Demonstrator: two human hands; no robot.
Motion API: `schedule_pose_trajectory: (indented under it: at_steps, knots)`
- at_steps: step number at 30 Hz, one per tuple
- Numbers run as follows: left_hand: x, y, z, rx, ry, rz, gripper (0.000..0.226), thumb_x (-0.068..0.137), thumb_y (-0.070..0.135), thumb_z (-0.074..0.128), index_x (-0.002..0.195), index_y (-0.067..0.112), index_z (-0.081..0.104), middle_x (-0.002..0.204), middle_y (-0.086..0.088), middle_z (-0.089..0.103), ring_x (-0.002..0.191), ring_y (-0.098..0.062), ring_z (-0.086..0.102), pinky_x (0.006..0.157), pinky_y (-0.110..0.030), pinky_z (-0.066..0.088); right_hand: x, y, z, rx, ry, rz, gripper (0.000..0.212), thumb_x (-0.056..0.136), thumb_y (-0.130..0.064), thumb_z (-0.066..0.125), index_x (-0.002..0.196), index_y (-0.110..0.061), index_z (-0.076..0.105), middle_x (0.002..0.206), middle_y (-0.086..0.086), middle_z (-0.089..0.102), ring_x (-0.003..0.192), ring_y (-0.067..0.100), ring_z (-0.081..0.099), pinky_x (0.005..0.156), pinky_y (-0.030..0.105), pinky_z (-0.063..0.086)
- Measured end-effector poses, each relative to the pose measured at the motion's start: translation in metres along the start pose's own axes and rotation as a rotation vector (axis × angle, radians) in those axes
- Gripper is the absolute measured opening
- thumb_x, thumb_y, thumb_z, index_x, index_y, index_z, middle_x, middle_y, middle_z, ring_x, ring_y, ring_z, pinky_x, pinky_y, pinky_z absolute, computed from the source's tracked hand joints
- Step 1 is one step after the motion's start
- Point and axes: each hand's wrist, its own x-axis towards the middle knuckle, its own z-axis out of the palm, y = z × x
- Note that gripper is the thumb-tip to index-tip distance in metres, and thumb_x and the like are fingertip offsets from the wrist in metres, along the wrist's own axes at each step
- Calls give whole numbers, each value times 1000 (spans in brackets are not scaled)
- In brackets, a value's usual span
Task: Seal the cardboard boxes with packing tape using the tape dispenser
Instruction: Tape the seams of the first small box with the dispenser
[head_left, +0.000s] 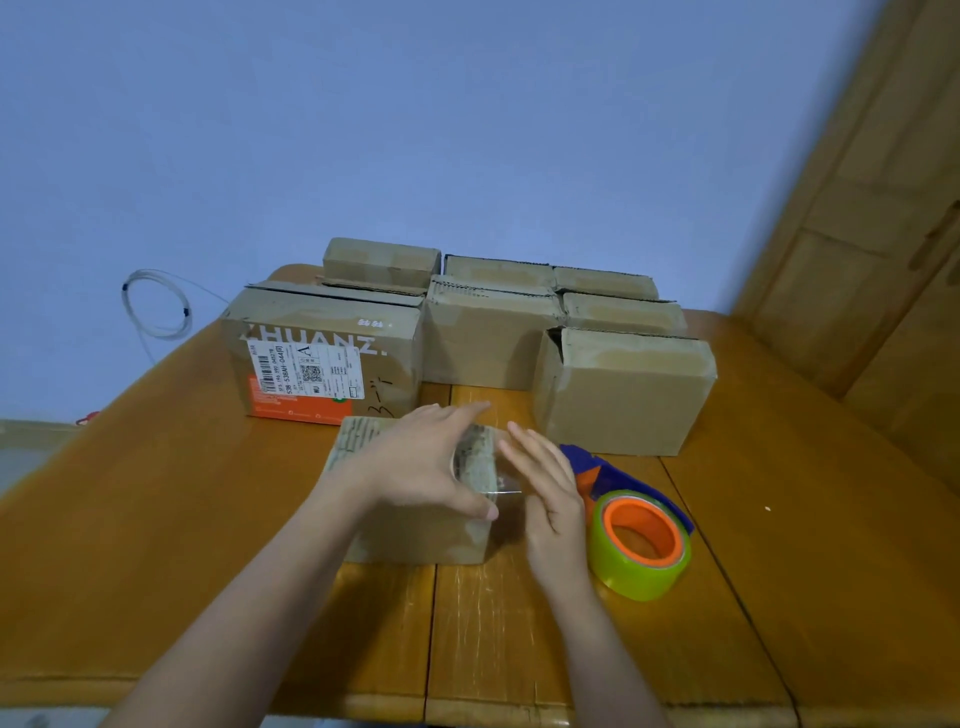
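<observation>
My left hand (426, 462) lies flat, fingers straight, on the small brown cardboard box (415, 499) at bench (156, 519) centre; my right hand (545, 488), fingers straight, touches its right edge. Right of the box: blue-orange tape dispenser (636, 525). Behind: labelled carton (322, 353) reading "HUANZ".

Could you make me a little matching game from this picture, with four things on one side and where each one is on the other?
Things:
1. tape dispenser
2. small box
3. printed box
4. coiled cable

Places:
A. hanging on the blue wall at the left
B. lying on the table just right of the right hand
C. under the left hand, at the near middle of the table
D. at the left end of the row of boxes, bearing a shipping label

Pairs: 1-B, 2-C, 3-D, 4-A
</observation>
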Motion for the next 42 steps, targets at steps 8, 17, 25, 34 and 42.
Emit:
schedule_pose_trajectory:
  at_steps: [8, 17, 25, 34, 42]
  knots:
    - [0, -2, 0, -6, -27, 7, 120, 59, 77, 59, 154, 23, 7, 157, 1, 26, 141, -16, 24, 113, -29, 19, -15, 0, 5, 156, -166, 141, 65, 83, 9, 36, 135, -31, 46, 140, -35, 39, 137, -4, 30, 110, 12, 23]
    - [-2, 0, -2, -41, -41, -1, 119, 58, 74, 58, 153, 25, 7, 156, 2, 27, 141, -16, 24, 114, -32, 19, -8, 1, 7, 234, 19, 275, 45, 93, -4, 45, 118, -37, 61, 127, -12, 59, 123, 2, 50, 103, 24, 42]
    - [-3, 1, -4, -51, -47, 5, 119, 57, 72, 58, 153, 24, 7, 158, 3, 22, 143, -15, 20, 115, -30, 17, 35, 1, 12, 389, -92, 428, 18, 93, -22, 59, 110, -25, 64, 110, -6, 67, 106, 7, 60, 88, 20, 48]
    - [1, -5, 0, -77, -31, 25, 117, 62, 69, 67, 154, 25, 9, 157, 3, 24, 141, -16, 22, 113, -32, 20, 34, 5, 25, 33, 191, 245, 15, 87, -8, 66, 85, -21, 72, 82, -10, 68, 84, 7, 62, 75, 25, 50]
    - [1, -2, -2, -89, -55, 9, 120, 58, 69, 65, 154, 23, 8, 156, 3, 25, 141, -14, 22, 114, -32, 18, 17, 4, 25, 71, 138, 162, 22, 93, -3, 56, 106, -13, 71, 88, -7, 62, 89, 15, 58, 75, 30, 49]
